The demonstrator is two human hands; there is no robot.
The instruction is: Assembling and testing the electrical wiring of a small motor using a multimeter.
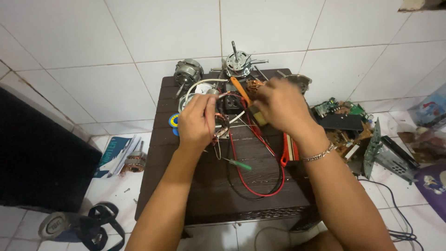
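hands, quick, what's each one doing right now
Left hand: closed, pinching thin wires on the small part.
Right hand: closed around the orange-handled brush.

there is a single view, from a camera worn on the person's head, looking steeply down and forward over both forearms. it sits close above a small dark brown tabletop [260,186], which fills the middle of the frame, with the left hand [197,122] and right hand [281,104] near the centre. the tabletop's near edge lies toward the bottom and its far edge toward the top. white floor tiles [116,42] surround it on every side, so the lens faces mostly floorward. with one camera only, no part of the scene is shared between views.
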